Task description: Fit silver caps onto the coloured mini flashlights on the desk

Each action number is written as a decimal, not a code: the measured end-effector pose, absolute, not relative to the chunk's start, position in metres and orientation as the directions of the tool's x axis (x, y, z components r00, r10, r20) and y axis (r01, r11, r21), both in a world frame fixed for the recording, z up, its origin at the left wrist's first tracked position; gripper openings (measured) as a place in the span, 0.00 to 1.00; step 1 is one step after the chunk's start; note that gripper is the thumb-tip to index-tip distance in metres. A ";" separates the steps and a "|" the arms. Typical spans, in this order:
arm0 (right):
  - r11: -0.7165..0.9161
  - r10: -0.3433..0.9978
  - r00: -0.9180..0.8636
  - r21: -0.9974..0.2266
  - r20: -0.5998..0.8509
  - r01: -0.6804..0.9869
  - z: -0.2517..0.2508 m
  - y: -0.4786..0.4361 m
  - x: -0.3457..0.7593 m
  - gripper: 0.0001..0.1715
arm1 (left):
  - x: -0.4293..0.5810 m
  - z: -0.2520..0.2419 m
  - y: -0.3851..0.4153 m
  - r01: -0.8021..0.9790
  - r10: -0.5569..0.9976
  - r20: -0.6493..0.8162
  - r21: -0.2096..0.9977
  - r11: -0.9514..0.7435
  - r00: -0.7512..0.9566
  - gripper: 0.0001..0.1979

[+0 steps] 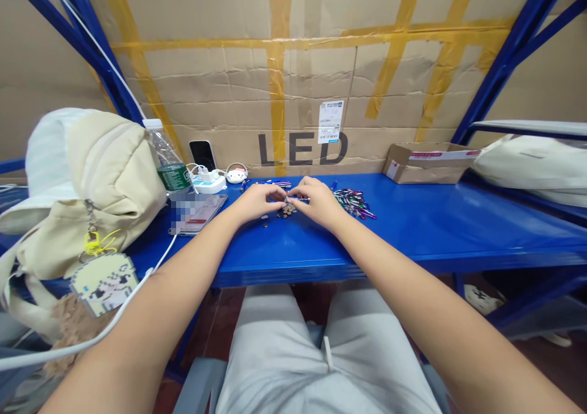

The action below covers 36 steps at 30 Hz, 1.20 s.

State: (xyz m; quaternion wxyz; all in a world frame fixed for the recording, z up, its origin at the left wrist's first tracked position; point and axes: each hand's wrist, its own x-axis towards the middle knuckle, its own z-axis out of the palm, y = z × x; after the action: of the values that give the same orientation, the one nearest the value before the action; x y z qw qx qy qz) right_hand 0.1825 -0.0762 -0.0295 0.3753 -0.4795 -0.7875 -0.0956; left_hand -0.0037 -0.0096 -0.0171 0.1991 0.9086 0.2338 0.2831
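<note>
My left hand (pixel 263 202) and my right hand (pixel 317 201) meet over the blue table (pixel 284 249), fingertips pinched together around something small, silvery in part, too small to name. Just beneath the fingers lies a little heap of small gold-coloured pieces (pixel 287 211), with a few loose bits to its left. Beside my right hand is a pile of shiny, slim coloured metal pieces (pixel 355 203) in purple, green, red and blue. Behind my hands, more slim purple and blue pieces (pixel 282 184) lie in a row, partly hidden by the fingers.
On the left are a cream backpack (pixel 105 163), a water bottle (pixel 172 163), a phone (pixel 204 213) with a white cable, and a power strip (pixel 210 183). An open cardboard box (pixel 424 164) stands at the back right, near a pale bag (pixel 532 166). Taped cardboard (pixel 220 96) walls the back.
</note>
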 end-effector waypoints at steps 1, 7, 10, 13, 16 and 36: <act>0.515 0.686 -0.255 -0.207 0.681 0.832 -0.029 -0.076 0.183 0.09 | -0.004 -0.017 -0.009 0.305 0.544 0.419 0.512 -0.803 0.727 0.12; 0.501 0.699 -0.255 -0.203 0.668 0.841 -0.029 -0.079 0.181 0.07 | -0.005 -0.019 -0.007 0.296 0.561 0.426 0.542 -0.786 0.710 0.12; 0.506 0.740 -0.329 -0.162 0.587 0.847 -0.032 -0.080 0.179 0.07 | -0.006 -0.019 -0.006 0.295 0.565 0.435 0.544 -0.785 0.702 0.12; 0.512 0.763 -0.395 -0.106 0.512 0.852 -0.035 -0.077 0.175 0.09 | -0.005 -0.020 -0.005 0.305 0.572 0.435 0.542 -0.783 0.695 0.13; 0.514 0.787 -0.440 -0.065 0.433 0.856 -0.037 -0.074 0.173 0.10 | -0.005 -0.020 -0.005 0.320 0.576 0.436 0.531 -0.785 0.691 0.13; 0.537 0.697 -0.313 -0.180 0.645 0.824 -0.032 -0.078 0.181 0.11 | -0.008 -0.015 -0.008 0.340 0.501 0.447 0.392 -0.855 0.741 0.10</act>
State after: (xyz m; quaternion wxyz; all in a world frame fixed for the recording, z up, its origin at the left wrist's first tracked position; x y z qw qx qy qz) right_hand 0.1807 -0.0783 -0.0322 0.3468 -0.4723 -0.8051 -0.0918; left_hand -0.0076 -0.0076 -0.0151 0.1439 0.9219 0.2281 0.2783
